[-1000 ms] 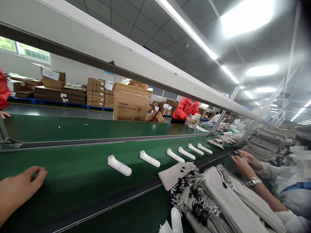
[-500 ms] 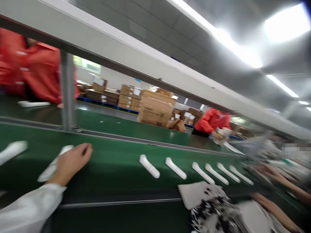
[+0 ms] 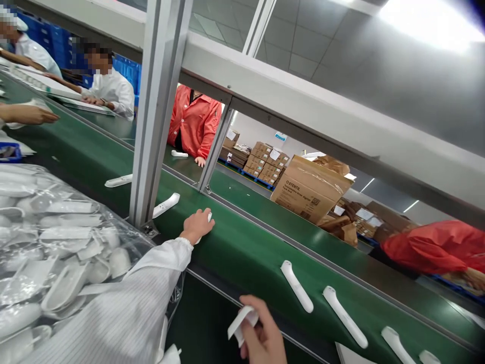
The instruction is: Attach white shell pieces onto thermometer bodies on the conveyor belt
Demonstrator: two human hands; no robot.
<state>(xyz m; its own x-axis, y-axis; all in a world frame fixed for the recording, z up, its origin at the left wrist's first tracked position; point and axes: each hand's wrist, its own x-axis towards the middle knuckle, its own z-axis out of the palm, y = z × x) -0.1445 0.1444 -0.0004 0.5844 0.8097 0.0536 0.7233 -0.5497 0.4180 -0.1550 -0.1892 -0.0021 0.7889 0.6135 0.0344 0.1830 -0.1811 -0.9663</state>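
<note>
My left hand (image 3: 197,226) reaches over the green conveyor belt, fingers closed on a white elongated plastic housing. Most of that housing is hidden; only bits show at the fingertips and under the wrist. Near the bottom edge, my right hand (image 3: 265,331) pinches a curved white plastic shell piece (image 3: 242,322) between thumb and fingers. To the right of my hands, similar white housings (image 3: 297,286) lie slanted on the belt, spaced apart. Another white housing (image 3: 166,205) rests left of my left hand, partly behind a metal post.
A plastic bag of white shell parts (image 3: 71,237) fills the lower left. An upright metal post (image 3: 157,116) and a long beam (image 3: 303,106) cross above the belt (image 3: 242,242). Co-workers in white and in red (image 3: 195,121) stand nearby; a cardboard box (image 3: 308,189) is beyond the belt.
The view has swung left, bringing in the bag and post. My right hand with the shell piece has come into view. My left hand remains at a housing on the belt.
</note>
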